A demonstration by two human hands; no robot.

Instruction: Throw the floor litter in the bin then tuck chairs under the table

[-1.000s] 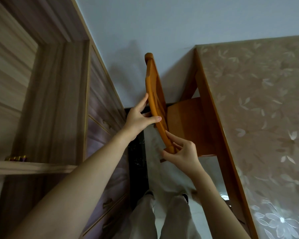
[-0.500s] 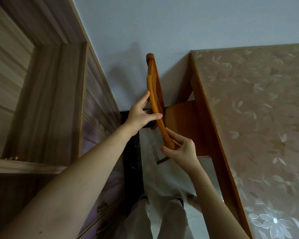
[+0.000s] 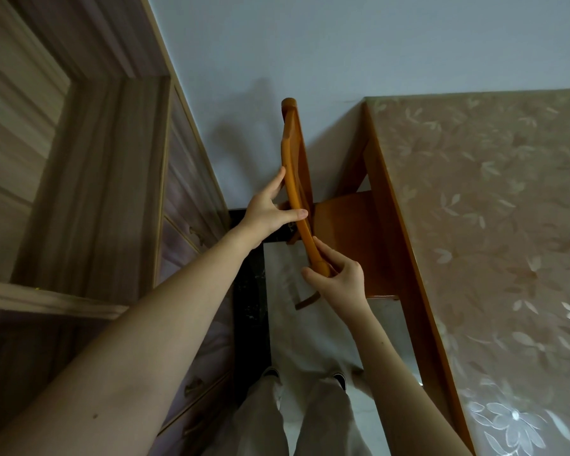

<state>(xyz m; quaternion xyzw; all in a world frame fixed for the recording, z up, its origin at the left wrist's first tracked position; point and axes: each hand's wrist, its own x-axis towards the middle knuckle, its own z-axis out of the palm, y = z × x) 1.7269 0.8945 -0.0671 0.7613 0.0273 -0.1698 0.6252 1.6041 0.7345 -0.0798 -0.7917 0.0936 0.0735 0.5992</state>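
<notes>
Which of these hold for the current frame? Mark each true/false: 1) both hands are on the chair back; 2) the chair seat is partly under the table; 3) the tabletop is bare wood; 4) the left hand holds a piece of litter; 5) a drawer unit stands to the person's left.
1) True. The left hand and the right hand each have a grip on the chair back's top rail.
2) True. The chair seat runs in under the table edge.
3) False. A floral-patterned cover lies over the tabletop.
4) False. The left hand grips only the chair back; no litter is visible.
5) True. The drawer unit with handles stands against the wall on the left.
</notes>
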